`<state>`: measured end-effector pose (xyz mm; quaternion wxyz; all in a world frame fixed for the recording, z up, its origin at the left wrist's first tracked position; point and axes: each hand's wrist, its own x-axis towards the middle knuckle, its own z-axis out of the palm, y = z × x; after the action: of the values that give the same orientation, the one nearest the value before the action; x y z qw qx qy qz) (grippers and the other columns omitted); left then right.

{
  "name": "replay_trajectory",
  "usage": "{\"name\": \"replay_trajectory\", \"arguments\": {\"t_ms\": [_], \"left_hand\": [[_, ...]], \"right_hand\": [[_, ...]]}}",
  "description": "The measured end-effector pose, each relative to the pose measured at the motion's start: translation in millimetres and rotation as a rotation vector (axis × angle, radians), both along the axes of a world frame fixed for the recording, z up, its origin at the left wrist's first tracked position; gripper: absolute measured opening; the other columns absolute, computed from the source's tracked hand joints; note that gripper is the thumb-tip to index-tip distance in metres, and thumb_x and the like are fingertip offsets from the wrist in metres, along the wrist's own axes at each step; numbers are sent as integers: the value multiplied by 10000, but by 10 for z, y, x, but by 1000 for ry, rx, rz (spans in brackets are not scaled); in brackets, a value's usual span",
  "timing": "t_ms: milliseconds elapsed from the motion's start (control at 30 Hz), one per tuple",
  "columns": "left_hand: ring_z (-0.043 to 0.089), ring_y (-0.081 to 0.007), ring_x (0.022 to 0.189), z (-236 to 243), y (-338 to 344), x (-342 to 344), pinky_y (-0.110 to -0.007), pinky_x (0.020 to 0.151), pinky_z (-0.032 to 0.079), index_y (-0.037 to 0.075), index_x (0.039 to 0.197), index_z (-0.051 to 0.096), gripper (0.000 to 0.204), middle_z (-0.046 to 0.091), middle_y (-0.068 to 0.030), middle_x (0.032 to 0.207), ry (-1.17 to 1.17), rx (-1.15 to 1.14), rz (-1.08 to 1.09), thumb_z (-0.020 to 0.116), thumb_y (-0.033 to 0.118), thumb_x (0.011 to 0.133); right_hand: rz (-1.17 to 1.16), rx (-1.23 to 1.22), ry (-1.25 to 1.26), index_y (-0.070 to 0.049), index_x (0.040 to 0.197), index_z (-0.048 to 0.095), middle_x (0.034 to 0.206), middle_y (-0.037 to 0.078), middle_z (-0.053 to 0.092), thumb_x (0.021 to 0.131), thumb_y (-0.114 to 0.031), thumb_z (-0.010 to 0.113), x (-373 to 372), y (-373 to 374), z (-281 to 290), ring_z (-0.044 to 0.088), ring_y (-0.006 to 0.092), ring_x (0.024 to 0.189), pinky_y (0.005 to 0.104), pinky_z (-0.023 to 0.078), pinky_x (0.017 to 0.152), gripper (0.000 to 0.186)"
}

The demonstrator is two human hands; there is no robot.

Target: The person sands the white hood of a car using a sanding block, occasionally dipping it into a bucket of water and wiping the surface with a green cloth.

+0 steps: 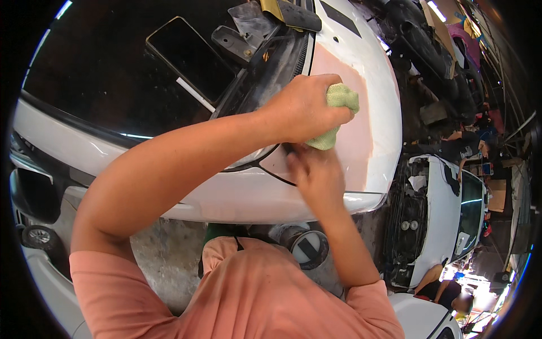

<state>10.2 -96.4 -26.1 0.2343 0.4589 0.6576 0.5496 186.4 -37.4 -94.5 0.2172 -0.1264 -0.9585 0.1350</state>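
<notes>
Green cloth: bunched above the pinkish patch, right of the dark glass; whether it touches, we cannot tell.
Left hand: fingers clamped round the cloth.
Right hand: blurred, just near of the cloth; we cannot tell whether it grips anything.
Good cloth work: we judge it wants light, even pressure and a flat, clean fold.
White bodywork: borders the patch on the right.
Black phone: lies far left, on the glass.
</notes>
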Motion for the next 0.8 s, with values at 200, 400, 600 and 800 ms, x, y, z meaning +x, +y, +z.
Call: {"name": "replay_trajectory", "arguments": {"t_ms": [200,400,600,800], "left_hand": [[741,-274,869,-23,35,3,-388,813,577,-38,1113,705,443,760,-202,979,43,1,26,757,308,841],[742,-256,863,-36,41,-74,-382,801,580,-36,1099,709,432,762,-189,967,40,22,47,766,309,844],[701,-174,838,256,19,-215,-344,773,572,-5,1099,716,382,735,-90,945,-132,227,66,758,298,869],[694,-166,860,314,-30,-245,-324,807,564,2,1100,712,368,729,-90,969,-142,285,60,756,293,879]], "right_hand": [[109,67,13,-90,1223,738,1203,130,708,929,-213,727,15,-161,48,647,343,1023,481,528,874,318],[90,-1,-68,-104,1240,747,1167,133,720,931,-215,733,-18,-180,145,652,354,1034,483,535,876,329],[49,2,29,-84,1241,742,1177,121,717,922,-189,738,-259,398,58,639,364,1058,499,516,923,335],[158,-42,-11,-64,1209,730,1119,154,718,944,-170,703,-161,252,128,636,370,1033,490,514,882,286]]}}
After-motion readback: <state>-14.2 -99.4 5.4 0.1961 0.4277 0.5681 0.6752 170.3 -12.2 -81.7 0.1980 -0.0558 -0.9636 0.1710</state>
